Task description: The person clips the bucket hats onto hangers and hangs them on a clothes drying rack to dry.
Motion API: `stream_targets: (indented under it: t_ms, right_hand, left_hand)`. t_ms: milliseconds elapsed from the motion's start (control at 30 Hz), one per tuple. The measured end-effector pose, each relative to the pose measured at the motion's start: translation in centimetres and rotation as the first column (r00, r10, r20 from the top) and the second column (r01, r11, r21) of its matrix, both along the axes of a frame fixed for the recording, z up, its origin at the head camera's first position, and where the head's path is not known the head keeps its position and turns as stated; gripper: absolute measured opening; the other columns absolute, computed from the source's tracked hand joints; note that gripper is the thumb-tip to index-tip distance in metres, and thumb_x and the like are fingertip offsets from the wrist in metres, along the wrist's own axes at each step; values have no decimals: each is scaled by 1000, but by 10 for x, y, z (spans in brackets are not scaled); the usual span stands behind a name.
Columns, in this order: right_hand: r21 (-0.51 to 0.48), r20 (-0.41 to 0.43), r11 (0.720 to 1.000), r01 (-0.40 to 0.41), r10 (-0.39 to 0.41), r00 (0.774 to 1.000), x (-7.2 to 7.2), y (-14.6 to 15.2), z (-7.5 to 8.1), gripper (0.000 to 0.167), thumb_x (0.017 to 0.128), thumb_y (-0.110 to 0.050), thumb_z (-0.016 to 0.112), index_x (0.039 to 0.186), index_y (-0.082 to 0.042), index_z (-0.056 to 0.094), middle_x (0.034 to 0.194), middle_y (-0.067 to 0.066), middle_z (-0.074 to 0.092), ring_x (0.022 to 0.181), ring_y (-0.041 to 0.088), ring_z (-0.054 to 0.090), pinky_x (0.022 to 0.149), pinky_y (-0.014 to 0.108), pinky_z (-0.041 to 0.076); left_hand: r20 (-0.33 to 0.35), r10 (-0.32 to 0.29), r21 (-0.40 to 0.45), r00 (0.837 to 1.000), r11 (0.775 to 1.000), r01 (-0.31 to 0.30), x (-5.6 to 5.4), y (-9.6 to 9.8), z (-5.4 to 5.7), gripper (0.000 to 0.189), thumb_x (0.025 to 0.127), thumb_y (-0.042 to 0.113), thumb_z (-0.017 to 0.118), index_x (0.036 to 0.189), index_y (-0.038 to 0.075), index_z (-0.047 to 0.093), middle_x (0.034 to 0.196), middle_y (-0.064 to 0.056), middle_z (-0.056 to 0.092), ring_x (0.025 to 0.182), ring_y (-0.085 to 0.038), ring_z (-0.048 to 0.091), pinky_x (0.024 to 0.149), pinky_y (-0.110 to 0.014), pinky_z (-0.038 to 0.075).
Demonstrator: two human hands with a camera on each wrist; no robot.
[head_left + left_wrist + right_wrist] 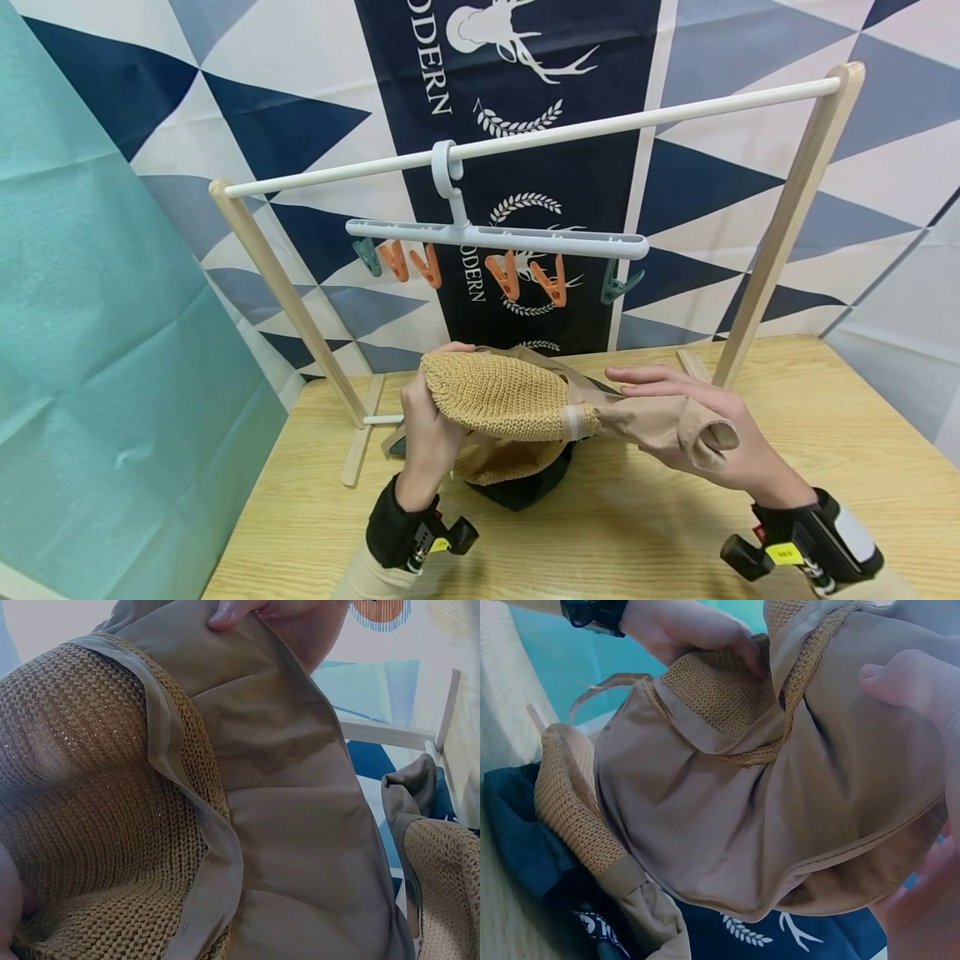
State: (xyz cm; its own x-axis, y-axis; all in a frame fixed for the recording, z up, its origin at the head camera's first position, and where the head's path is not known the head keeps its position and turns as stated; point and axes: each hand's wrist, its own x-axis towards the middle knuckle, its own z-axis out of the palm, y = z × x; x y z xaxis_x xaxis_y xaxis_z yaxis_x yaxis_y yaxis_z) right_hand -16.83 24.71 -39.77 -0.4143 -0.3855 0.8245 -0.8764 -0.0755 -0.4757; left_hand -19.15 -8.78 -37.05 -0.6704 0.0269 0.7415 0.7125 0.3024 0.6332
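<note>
A sun hat (495,396) with a straw-coloured knitted crown and a tan cloth brim (292,780) is held up above the table. My left hand (431,425) grips the crown, its thumb inside the opening in the right wrist view. At the other side my right hand (697,425) pinches the brim, thumb on top and fingers beneath in the right wrist view. Below lies a second knitted hat (577,802) with a tan brim, on dark cloth (525,832) with white print. Part of this lower hat is hidden by the upper one.
Behind the hats a rack with a white rail (562,132) and wooden legs (787,225) stands on the wooden table (637,533). From the rail hangs a pale hanger (525,239) with several orange and green clips (502,275). A teal sheet (112,333) covers the left side.
</note>
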Motion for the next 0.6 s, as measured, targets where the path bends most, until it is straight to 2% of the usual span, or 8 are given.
stream_targets:
  t_ms: [167, 267, 300, 333, 400, 433, 533, 600]
  right_hand:
    - [-6, 9, 999, -37, 37, 999, 0, -1, 1, 68, 77, 22, 87, 140, 25, 61, 155, 16, 72, 148, 16, 68, 120, 20, 52]
    - [9, 0, 1000, -13, 13, 1000, 0, -1, 1, 67, 77, 20, 88, 139, 23, 64, 153, 15, 74, 146, 16, 70, 121, 21, 51]
    - [16, 1, 1000, 4, -4, 1000, 1, -1, 1, 64, 78, 19, 88, 138, 21, 66, 151, 13, 75, 146, 16, 70, 122, 21, 51]
    - [11, -2, 1000, 24, -24, 1000, 1, 0, 0, 50, 82, 15, 89, 130, 14, 73, 147, 9, 79, 142, 14, 72, 120, 20, 52]
    - [4, 3, 996, 89, -89, 996, 4, 2, -3, 20, 93, -1, 90, 107, 0, 77, 138, -2, 83, 132, 6, 76, 110, 15, 54]
    - [-2, 5, 993, 119, -119, 993, 6, 3, -5, 17, 97, -10, 90, 96, -4, 73, 133, -8, 84, 127, 2, 77, 104, 12, 55]
    - [-52, -16, 986, 159, -160, 987, 6, 5, -10, 43, 102, -29, 84, 80, -10, 53, 99, -16, 77, 97, -8, 68, 77, 11, 47]
    - [-69, -49, 981, 180, -184, 982, 5, 5, -12, 45, 103, -31, 83, 80, -8, 52, 86, -10, 65, 84, -4, 58, 71, 16, 41]
  left_hand:
    - [4, 0, 1, 1000, 1000, 0, 1, 1, 1, 24, 105, -2, 72, 130, -3, 74, 115, -18, 85, 107, -33, 83, 100, -32, 65]
    - [11, -3, 0, 1000, 1000, 3, 1, 1, 1, 25, 105, -2, 73, 130, -3, 74, 116, -18, 84, 108, -33, 83, 100, -33, 65]
    - [12, -5, -1, 1000, 1000, 5, 1, 1, 1, 25, 105, -2, 73, 130, -2, 74, 116, -18, 84, 108, -33, 83, 100, -33, 65]
    - [13, -8, -1, 1000, 1000, 8, 1, 1, 0, 25, 105, -2, 73, 130, -2, 74, 116, -18, 84, 108, -33, 83, 101, -33, 65]
    - [14, -19, -2, 1000, 1000, 19, 0, 1, 0, 25, 105, -2, 74, 130, 0, 74, 116, -17, 85, 108, -32, 83, 100, -34, 65]
    - [13, -23, -5, 1000, 1000, 23, 0, 1, 0, 25, 105, -1, 74, 130, 0, 74, 116, -17, 85, 107, -32, 84, 99, -34, 65]
    - [10, -33, -12, 999, 999, 33, 0, 2, 0, 26, 104, 0, 75, 130, 1, 74, 116, -16, 86, 106, -31, 84, 98, -35, 66]
    - [9, -31, -20, 999, 999, 32, 0, 2, 0, 25, 105, 1, 75, 130, 2, 74, 116, -16, 87, 106, -31, 84, 98, -35, 66]
